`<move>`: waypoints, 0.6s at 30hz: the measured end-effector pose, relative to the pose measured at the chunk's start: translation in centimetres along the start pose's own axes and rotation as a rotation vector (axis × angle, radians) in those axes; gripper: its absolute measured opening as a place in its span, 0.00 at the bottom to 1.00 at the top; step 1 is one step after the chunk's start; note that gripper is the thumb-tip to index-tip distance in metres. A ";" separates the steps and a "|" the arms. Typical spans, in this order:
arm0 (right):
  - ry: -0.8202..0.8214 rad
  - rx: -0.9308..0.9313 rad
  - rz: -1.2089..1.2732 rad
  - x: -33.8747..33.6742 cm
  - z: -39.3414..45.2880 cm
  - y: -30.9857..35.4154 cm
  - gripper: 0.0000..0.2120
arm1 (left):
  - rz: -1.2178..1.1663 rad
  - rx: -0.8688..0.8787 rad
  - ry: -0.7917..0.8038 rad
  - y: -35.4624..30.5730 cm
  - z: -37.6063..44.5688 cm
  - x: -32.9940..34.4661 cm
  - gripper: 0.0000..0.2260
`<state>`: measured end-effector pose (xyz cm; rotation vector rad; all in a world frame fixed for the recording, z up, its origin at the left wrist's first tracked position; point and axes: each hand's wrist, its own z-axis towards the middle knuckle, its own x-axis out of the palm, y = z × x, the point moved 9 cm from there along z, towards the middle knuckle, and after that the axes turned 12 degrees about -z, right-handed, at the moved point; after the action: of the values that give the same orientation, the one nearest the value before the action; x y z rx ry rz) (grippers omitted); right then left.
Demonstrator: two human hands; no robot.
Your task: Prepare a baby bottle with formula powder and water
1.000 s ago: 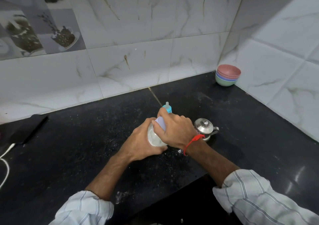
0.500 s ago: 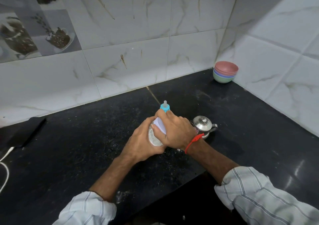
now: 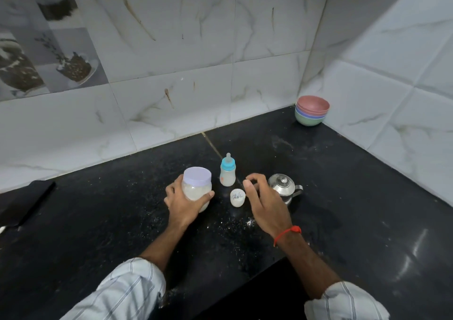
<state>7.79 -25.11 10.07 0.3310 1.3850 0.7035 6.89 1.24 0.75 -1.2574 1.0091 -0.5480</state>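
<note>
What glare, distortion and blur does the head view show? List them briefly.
Head view: white glare streaks on the black counter at lower right; wide-angle bending curves the tile lines toward the edges; the baby bottle, the jar gripped by the left hand and the right hand are fairly sharp; soft, even light, faint shadows.

No legible text, brand, number or sign in the head view. The baby bottle carries a small orange mark low on its side; too small to make out as lettering or picture. The jar with the lilac lid shows no readable label on its visible side. The small white cap has dark specks on its top, not resolvable as characters. Wall tiles at the far left edge show printed pictures only, no words.
</note>
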 end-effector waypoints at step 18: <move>-0.236 -0.140 -0.173 -2.5 1.2 0.0 0.12 | 0.285 0.262 0.076 -1.8 -0.5 1.5 0.64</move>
<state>8.86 -26.41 12.22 0.1748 1.1192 0.5947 7.50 -0.74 1.96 -0.8493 1.1180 -0.4902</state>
